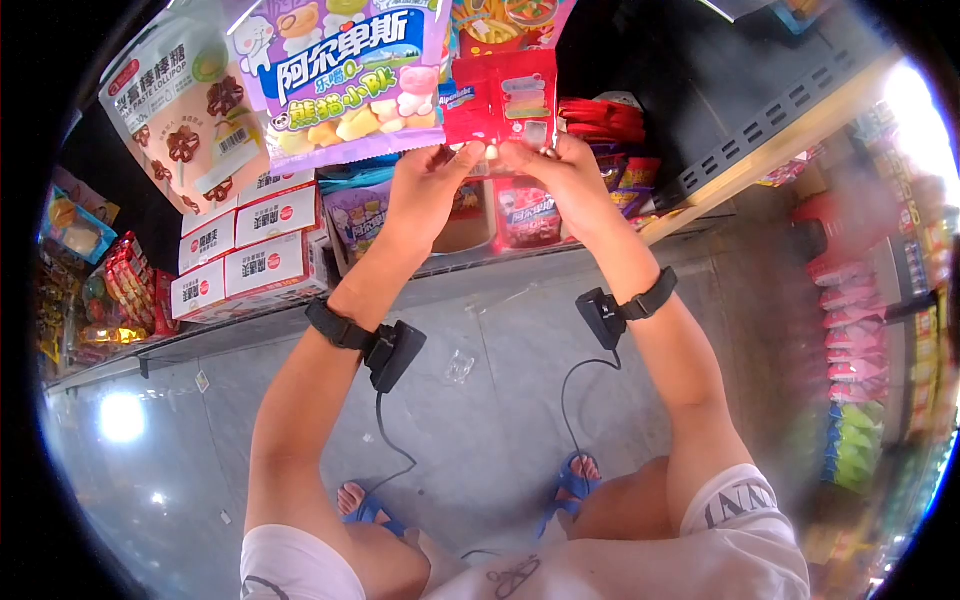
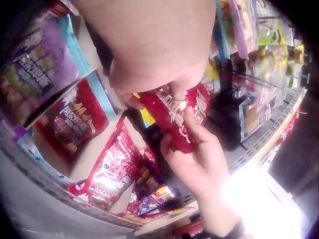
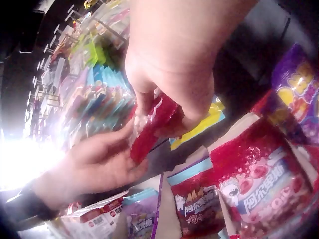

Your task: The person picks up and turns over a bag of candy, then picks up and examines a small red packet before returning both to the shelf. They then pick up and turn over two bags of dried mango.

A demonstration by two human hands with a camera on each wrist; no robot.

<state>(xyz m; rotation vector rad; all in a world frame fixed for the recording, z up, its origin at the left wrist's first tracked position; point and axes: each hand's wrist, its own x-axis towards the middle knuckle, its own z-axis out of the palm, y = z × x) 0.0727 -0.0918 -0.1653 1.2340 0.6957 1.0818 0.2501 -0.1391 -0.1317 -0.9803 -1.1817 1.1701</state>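
Note:
My left hand [image 1: 425,190] and right hand [image 1: 578,188] are close together at the shelf, thumbs toward each other. Between them they pinch the lower edge of a red Alpenliebe candy bag [image 1: 522,95]. In the left wrist view the red bag [image 2: 167,119] runs between both hands, its upper part hidden by my left hand. The right wrist view shows the red bag [image 3: 152,132] with a shiny, crinkled edge under my fingers. Close to my left hand hangs a large purple gummy candy bag [image 1: 350,80]. Below the hands stands a red and pink gummy bag [image 1: 530,215].
A lollipop bag [image 1: 190,110] hangs at far left above stacked white boxes [image 1: 250,240]. Boxes of gummy bags [image 3: 194,206] line the shelf's front. A slotted metal rail [image 1: 760,120] runs along the right. More racks with pink packs [image 1: 855,340] stand behind.

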